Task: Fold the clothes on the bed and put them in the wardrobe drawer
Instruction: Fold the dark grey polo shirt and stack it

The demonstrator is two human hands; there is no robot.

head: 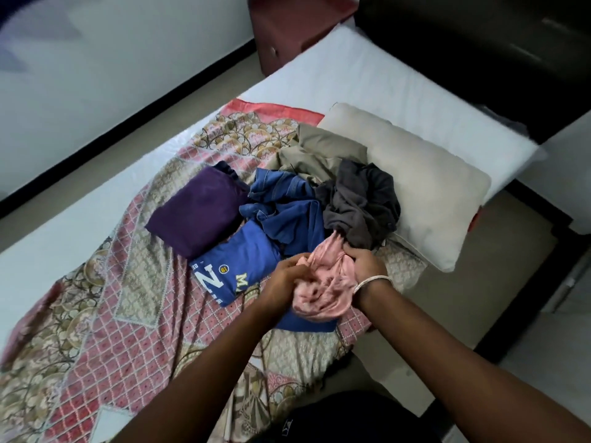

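Between both hands' grip [329, 270], bunched pink garment [323, 289]

The pink garment [323, 289] near the middle is thin, crinkled cloth with a faint sheen. The blue printed T-shirt [238, 260] is smooth matt knit, its letters a flat print. Left of it, the purple garment [198, 207] is soft, matt cloth. The blue denim [287, 212] looks coarse, with pale stitched seams. The grey garment [361, 203] is matt and slightly fuzzy; the khaki garment [323, 151] is smooth woven cloth. The patterned bedspread [128, 314] is printed cloth. The cream pillow [428, 203] is matt fabric. A bangle [372, 282] looks like polished metal. The far cabinet [287, 30] has a smooth finish.
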